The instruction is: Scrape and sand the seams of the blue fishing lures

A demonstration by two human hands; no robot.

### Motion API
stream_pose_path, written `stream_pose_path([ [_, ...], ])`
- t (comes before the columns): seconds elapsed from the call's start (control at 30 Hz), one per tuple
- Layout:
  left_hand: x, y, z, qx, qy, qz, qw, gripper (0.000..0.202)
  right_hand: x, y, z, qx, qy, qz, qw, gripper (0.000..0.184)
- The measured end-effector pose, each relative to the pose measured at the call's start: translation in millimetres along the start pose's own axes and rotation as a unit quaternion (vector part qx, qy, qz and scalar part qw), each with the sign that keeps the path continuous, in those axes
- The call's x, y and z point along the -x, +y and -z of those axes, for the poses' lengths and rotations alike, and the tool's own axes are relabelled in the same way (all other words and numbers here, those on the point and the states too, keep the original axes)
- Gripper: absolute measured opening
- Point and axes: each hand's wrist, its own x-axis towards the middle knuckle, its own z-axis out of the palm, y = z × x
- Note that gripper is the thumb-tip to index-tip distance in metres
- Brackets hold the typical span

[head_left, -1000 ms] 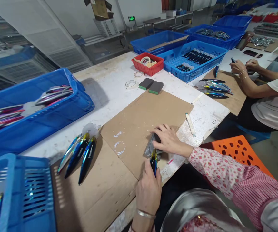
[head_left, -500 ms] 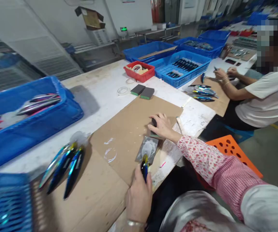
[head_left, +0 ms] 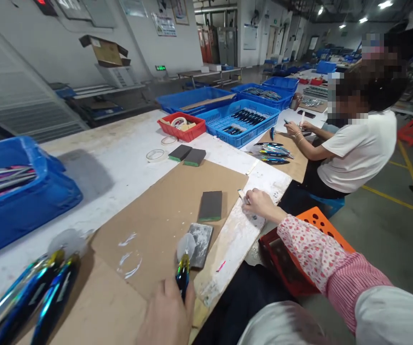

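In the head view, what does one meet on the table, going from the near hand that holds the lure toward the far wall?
left hand → blue lure → worn grey sanding pad → dark sanding block → two sanding blocks → red tray → blue crate

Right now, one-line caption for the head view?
Left hand holds a lure over cardboard; right hand touches a strip beside a sanding block.

The bottom edge cuts off the left hand (head_left: 166, 314), which hides the back half of the lure (head_left: 182, 275) it holds. The right hand (head_left: 260, 205) covers most of a stick (head_left: 241, 193), so its grip is unclear. The pile of lures (head_left: 30, 299) at the bottom left is blurry and cut off. The blue bin (head_left: 27, 211) runs off the left edge.
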Motion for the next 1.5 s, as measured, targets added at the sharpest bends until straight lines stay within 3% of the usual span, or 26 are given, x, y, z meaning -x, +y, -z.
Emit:
stream_pose_path([
  [0.13, -7, 15, 7.1, -0.005, -0.031, 0.031, 0.999, 0.043, 4, 0, -1, -0.030, -0.013, 0.007, 0.999, 0.032],
  [0.23, -11, 22, 6.6, 0.002, -0.044, 0.064, 0.997, 0.039, 9, -5, 0, -0.222, -0.026, 0.051, 0.973, 0.038],
  [0.27, -11, 23, 6.2, 0.000, -0.047, 0.074, 0.996, 0.038, 12, -10, 0, -0.320, -0.047, 0.062, 0.944, 0.033],
  [0.33, -12, 26, 6.2, -0.008, -0.051, 0.087, 0.995, 0.036, 22, -23, -2, -0.491, -0.123, 0.076, 0.859, 0.027],
  [0.43, -13, 28, 8.4, -0.024, -0.056, 0.106, 0.992, 0.035, 37, -47, -9, -0.603, -0.254, 0.118, 0.747, 0.033],
  [0.5, -13, 30, 10.3, -0.030, -0.061, 0.119, 0.991, 0.036, 45, -61, -16, -0.632, -0.295, 0.153, 0.700, 0.039],
  [0.53, -13, 31, 11.0, -0.033, -0.062, 0.125, 0.990, 0.036, 49, -67, -21, -0.638, -0.297, 0.164, 0.691, 0.041],
  [0.6, -15, 32, 11.7, -0.040, -0.063, 0.131, 0.989, 0.034, 55, -77, -32, -0.645, -0.248, 0.168, 0.703, 0.040],
  [0.73, -19, 35, 11.3, -0.061, -0.063, 0.144, 0.986, 0.029, 65, -91, -48, -0.625, -0.105, 0.160, 0.757, 0.033],
  [0.9, -25, 36, 12.2, -0.088, -0.077, 0.155, 0.981, 0.032, 71, -105, -50, -0.539, -0.102, 0.220, 0.806, 0.032],
  [1.03, -25, 36, 11.5, -0.112, -0.081, 0.156, 0.978, 0.034, 75, -115, -52, -0.509, -0.027, 0.252, 0.823, 0.024],
  [1.2, -24, 36, 7.8, -0.119, -0.067, 0.147, 0.980, 0.033, 81, -125, -70, -0.425, 0.071, 0.277, 0.859, 0.014],
  [1.33, -23, 37, 6.8, -0.125, -0.067, 0.144, 0.979, 0.029, 82, -130, -83, -0.388, 0.104, 0.284, 0.871, 0.013],
  [1.5, -22, 39, 8.1, -0.139, -0.075, 0.140, 0.978, 0.026, 82, -134, -79, -0.359, 0.132, 0.295, 0.876, 0.012],
])
